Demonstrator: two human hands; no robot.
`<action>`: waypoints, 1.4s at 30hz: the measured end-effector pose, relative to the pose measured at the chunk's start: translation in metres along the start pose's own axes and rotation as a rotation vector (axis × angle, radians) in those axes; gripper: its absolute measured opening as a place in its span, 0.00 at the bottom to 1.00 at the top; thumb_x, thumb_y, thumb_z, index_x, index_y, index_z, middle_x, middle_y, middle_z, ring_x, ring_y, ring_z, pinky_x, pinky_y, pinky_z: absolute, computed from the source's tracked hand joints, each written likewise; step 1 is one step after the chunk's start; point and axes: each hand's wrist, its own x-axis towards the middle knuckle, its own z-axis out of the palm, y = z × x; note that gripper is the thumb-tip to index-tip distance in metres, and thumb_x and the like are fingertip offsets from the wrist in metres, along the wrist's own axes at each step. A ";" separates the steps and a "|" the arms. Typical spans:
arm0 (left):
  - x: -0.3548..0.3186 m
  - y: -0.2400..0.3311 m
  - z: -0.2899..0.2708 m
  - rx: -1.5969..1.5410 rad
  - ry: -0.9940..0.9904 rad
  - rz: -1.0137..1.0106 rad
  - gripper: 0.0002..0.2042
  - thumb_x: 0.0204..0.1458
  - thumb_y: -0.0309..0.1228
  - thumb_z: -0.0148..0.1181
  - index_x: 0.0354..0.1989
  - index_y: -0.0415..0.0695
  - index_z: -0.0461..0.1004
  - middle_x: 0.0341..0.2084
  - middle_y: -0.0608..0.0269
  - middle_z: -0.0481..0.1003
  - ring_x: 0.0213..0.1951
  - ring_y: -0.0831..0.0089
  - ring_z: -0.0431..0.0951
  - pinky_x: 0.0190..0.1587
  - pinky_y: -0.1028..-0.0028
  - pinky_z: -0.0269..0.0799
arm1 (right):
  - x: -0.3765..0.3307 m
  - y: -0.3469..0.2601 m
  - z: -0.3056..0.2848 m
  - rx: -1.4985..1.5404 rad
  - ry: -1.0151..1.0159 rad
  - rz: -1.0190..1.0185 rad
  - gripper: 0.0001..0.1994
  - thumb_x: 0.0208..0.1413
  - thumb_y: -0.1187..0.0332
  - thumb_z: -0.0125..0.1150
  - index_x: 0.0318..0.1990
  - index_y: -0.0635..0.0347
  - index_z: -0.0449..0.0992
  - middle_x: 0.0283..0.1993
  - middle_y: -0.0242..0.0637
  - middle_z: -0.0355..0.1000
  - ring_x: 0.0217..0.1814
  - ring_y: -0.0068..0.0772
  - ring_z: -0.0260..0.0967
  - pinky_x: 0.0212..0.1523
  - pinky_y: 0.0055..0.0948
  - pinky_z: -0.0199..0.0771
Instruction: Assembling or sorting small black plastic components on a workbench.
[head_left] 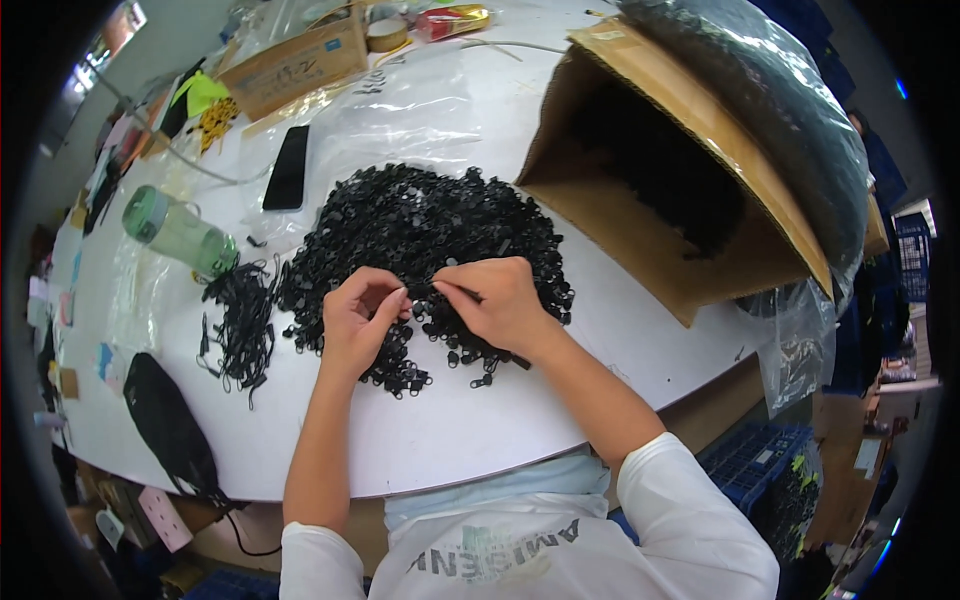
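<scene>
A: Where are your hands?

B: Both sit over the heap of small black parts (420, 240) on the white surface (620, 340). Your left hand (358, 322) and right hand (500, 300) each pinch one end of a small black piece (422, 291), fingertips nearly meeting.

A: And around you?

B: A smaller black pile (240, 325) just left, a green bottle (178, 232) beyond it, an open cardboard box (670, 170) to the right.

The zipper pulls (420, 240) were black on a white tabletop (600, 330) — beside them a black phone (287, 167), a green bottle (178, 231) and a brown cardboard box (690, 190) — sleeves white.
</scene>
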 end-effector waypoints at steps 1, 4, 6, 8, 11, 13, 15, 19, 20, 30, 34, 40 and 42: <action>0.000 0.000 -0.001 -0.041 -0.032 0.001 0.02 0.55 0.18 0.55 0.36 0.35 0.71 0.29 0.62 0.75 0.32 0.77 0.78 0.37 0.78 0.76 | 0.000 0.000 0.001 0.016 -0.014 -0.006 0.02 0.47 0.74 0.65 0.30 0.60 0.80 0.24 0.40 0.75 0.22 0.38 0.73 0.23 0.29 0.71; 0.001 -0.003 0.001 -0.094 -0.065 0.018 0.04 0.54 0.19 0.56 0.37 0.36 0.71 0.30 0.63 0.74 0.33 0.78 0.78 0.37 0.78 0.76 | -0.002 0.003 0.002 -0.007 -0.016 -0.073 0.04 0.45 0.75 0.66 0.31 0.60 0.80 0.22 0.38 0.74 0.20 0.36 0.71 0.22 0.28 0.69; 0.001 -0.007 -0.001 -0.090 -0.101 0.023 0.05 0.52 0.18 0.57 0.37 0.36 0.71 0.31 0.63 0.73 0.33 0.79 0.76 0.36 0.79 0.75 | -0.002 0.003 0.005 -0.033 -0.013 -0.124 0.04 0.45 0.75 0.66 0.31 0.59 0.80 0.21 0.37 0.73 0.19 0.36 0.70 0.21 0.28 0.68; 0.000 -0.009 -0.003 -0.048 -0.095 0.027 0.06 0.51 0.17 0.56 0.37 0.36 0.71 0.31 0.63 0.73 0.33 0.79 0.76 0.36 0.79 0.74 | -0.002 0.003 0.007 -0.066 -0.006 -0.172 0.05 0.44 0.75 0.66 0.31 0.59 0.79 0.20 0.36 0.72 0.19 0.35 0.70 0.21 0.29 0.68; 0.000 -0.013 -0.006 0.038 -0.103 0.036 0.06 0.49 0.16 0.55 0.36 0.35 0.71 0.30 0.64 0.73 0.32 0.80 0.75 0.35 0.81 0.72 | -0.003 0.002 0.007 -0.101 -0.026 -0.202 0.05 0.44 0.75 0.67 0.31 0.58 0.79 0.18 0.34 0.70 0.18 0.34 0.69 0.20 0.29 0.67; -0.001 -0.014 -0.006 0.087 -0.108 0.038 0.06 0.48 0.16 0.55 0.35 0.35 0.72 0.30 0.64 0.73 0.31 0.80 0.75 0.34 0.81 0.71 | -0.004 0.001 0.008 -0.136 -0.046 -0.219 0.06 0.43 0.74 0.67 0.30 0.58 0.78 0.17 0.33 0.69 0.18 0.33 0.69 0.20 0.28 0.67; 0.000 -0.013 -0.002 0.187 -0.026 0.114 0.03 0.46 0.18 0.56 0.30 0.38 0.73 0.20 0.67 0.73 0.22 0.84 0.72 0.26 0.82 0.66 | -0.004 0.000 0.009 -0.143 -0.046 -0.217 0.04 0.44 0.73 0.67 0.29 0.57 0.78 0.17 0.32 0.69 0.18 0.32 0.69 0.20 0.28 0.67; 0.002 -0.007 0.002 0.250 0.013 0.154 0.04 0.47 0.19 0.57 0.31 0.38 0.74 0.20 0.65 0.76 0.21 0.83 0.73 0.25 0.82 0.66 | -0.004 -0.001 0.011 -0.148 -0.052 -0.218 0.03 0.46 0.71 0.65 0.29 0.55 0.77 0.17 0.30 0.69 0.18 0.31 0.69 0.21 0.29 0.67; 0.003 -0.004 0.002 0.299 0.015 0.178 0.04 0.48 0.19 0.58 0.32 0.37 0.75 0.21 0.63 0.77 0.22 0.82 0.74 0.26 0.82 0.68 | -0.005 -0.001 0.011 -0.145 -0.054 -0.216 0.03 0.46 0.71 0.65 0.29 0.55 0.77 0.17 0.30 0.69 0.18 0.31 0.69 0.21 0.29 0.67; -0.002 0.004 0.004 0.415 0.003 0.083 0.02 0.50 0.20 0.59 0.30 0.34 0.74 0.21 0.61 0.78 0.25 0.80 0.79 0.28 0.81 0.74 | -0.008 0.001 0.013 -0.234 -0.043 -0.238 0.04 0.46 0.70 0.65 0.28 0.55 0.75 0.16 0.29 0.68 0.17 0.29 0.68 0.20 0.28 0.65; -0.002 0.000 0.003 0.472 0.000 0.059 0.04 0.49 0.22 0.61 0.27 0.35 0.72 0.16 0.66 0.75 0.19 0.85 0.72 0.22 0.83 0.66 | -0.011 0.003 0.016 -0.252 -0.093 -0.214 0.04 0.45 0.70 0.65 0.28 0.55 0.75 0.16 0.28 0.67 0.17 0.29 0.68 0.20 0.29 0.64; -0.001 0.008 0.004 0.424 0.035 0.080 0.06 0.47 0.24 0.62 0.24 0.36 0.71 0.12 0.65 0.70 0.15 0.81 0.68 0.21 0.80 0.64 | -0.007 -0.004 0.017 -0.271 -0.093 -0.227 0.03 0.45 0.71 0.64 0.27 0.55 0.74 0.16 0.28 0.67 0.17 0.29 0.68 0.20 0.28 0.64; -0.001 0.005 0.004 0.414 0.035 0.076 0.06 0.47 0.24 0.61 0.23 0.37 0.71 0.12 0.65 0.70 0.15 0.81 0.68 0.20 0.80 0.64 | -0.008 -0.001 0.020 -0.264 -0.095 -0.227 0.04 0.44 0.72 0.65 0.28 0.56 0.75 0.16 0.29 0.67 0.17 0.29 0.67 0.20 0.28 0.63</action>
